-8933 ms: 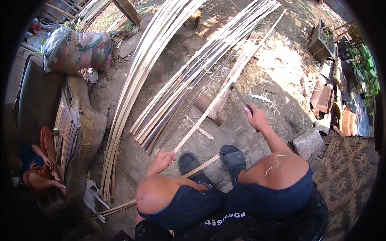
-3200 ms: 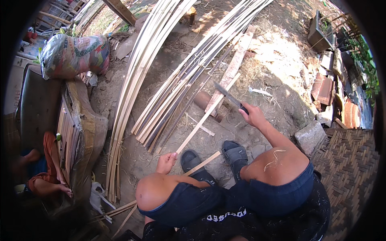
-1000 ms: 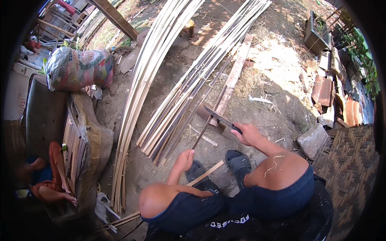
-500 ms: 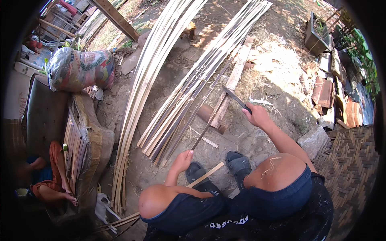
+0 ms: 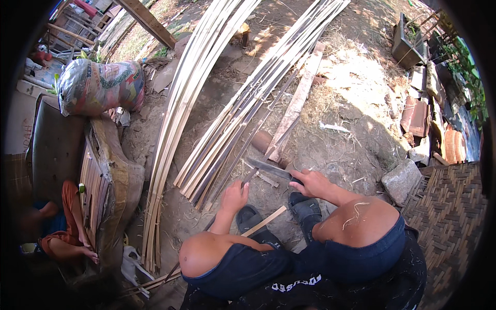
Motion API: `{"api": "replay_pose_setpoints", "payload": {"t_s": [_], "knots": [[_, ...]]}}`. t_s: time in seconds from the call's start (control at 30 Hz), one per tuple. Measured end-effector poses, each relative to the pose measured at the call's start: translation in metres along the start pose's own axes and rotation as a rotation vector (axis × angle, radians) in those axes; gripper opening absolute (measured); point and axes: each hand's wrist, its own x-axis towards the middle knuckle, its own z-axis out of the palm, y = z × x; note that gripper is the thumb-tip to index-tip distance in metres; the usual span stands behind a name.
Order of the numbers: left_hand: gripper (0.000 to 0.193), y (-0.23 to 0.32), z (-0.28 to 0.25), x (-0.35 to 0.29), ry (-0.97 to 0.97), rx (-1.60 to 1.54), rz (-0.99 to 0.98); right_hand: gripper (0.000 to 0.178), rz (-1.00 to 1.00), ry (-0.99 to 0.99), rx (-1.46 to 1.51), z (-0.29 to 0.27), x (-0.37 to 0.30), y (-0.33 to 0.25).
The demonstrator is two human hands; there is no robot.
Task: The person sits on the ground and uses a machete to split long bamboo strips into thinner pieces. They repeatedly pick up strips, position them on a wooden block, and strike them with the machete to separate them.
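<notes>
I sit with both knees up over bare dirt. My left hand (image 5: pixel 235 196) grips a thin dark bamboo strip (image 5: pixel 281 138) that runs from my feet up and to the right. My right hand (image 5: pixel 311 182) is closed on the handle of a long knife (image 5: pixel 268 168). Its blade lies across the strip just above my left hand, touching it. A short pale stick (image 5: pixel 264 221) lies between my dark shoes (image 5: pixel 305 207).
Two long piles of split bamboo strips (image 5: pixel 191 103) (image 5: pixel 263 88) fan out ahead, with a wooden plank (image 5: pixel 298 101) beside them. A stuffed sack (image 5: pixel 101 85) and a worn bench (image 5: pixel 111 181) stand left, where another person (image 5: pixel 59 235) sits. A stone (image 5: pixel 402 178) and a woven mat (image 5: pixel 449 206) are on the right.
Half a second ago my right hand held the knife raised; it has come down and left onto the strip. My left hand has stayed on the strip.
</notes>
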Motion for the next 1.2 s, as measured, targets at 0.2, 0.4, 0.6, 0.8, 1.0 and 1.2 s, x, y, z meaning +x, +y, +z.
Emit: {"api": "replay_pose_setpoints", "payload": {"t_s": [0.2, 0.4, 0.6, 0.8, 1.0, 1.2], "knots": [[0.042, -0.016, -0.003, -0.003, -0.068, -0.046, 0.012, 0.034, 0.436, 0.398, 0.077, -0.032, 0.024, 0.099], [0.049, -0.03, 0.002, 0.01, -0.494, -0.732, -0.354, 0.036, 0.078, 0.074, -0.011, -0.014, 0.014, 0.032], [0.05, -0.023, -0.029, 0.003, -0.623, -0.92, -0.544, 0.037, 0.146, 0.138, 0.044, -0.009, 0.023, 0.046], [0.051, -0.036, -0.029, -0.012, -0.625, -0.936, -0.558, 0.037, 0.256, 0.205, -0.053, -0.026, 0.022, 0.063], [0.052, -0.03, -0.022, -0.001, -0.651, -0.903, -0.555, 0.039, 0.201, 0.253, -0.056, -0.037, 0.022, 0.07], [0.054, -0.046, -0.028, -0.005, -0.592, -0.91, -0.467, 0.035, 0.076, 0.159, -0.135, -0.035, 0.039, 0.069]]}}
